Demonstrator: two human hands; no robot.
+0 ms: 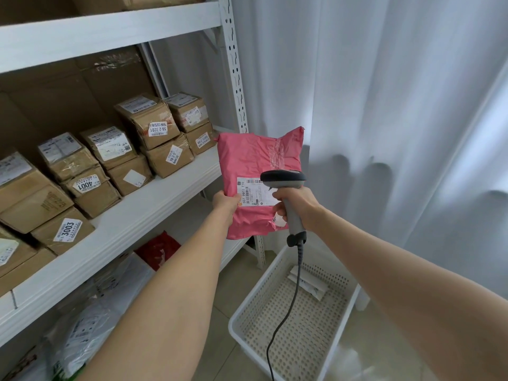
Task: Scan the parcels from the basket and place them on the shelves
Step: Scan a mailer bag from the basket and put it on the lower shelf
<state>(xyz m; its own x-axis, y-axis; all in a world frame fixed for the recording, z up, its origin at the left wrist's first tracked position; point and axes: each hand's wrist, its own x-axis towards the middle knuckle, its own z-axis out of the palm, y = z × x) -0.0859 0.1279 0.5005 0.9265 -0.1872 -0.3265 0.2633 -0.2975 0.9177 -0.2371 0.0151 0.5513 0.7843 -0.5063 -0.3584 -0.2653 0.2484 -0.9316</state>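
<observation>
Holding a pink parcel [255,160] upright in open air off the shelf's [170,193] front edge, with the left hand [226,202], fingers clamped on its left border. Gripping a scanner [283,179] in the right hand [298,206], fingers curled round the handle, head just before the label [251,193]. Below: a white basket [257,288] on the floor, near the curtain [398,105].

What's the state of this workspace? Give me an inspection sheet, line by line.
surface: white shelf, middle level carries labelled brown boxes.
job's things: pink parcel held upright, label facing the camera; scanner head in front of the label; one small parcel in the white basket.
clutter: nothing seen.
hands: left hand grips the parcel's edge; right hand grips the scanner handle.
cables: scanner cable hangs down across the basket.
surroundings: white curtain at right; bagged parcels on the lower shelf.
</observation>
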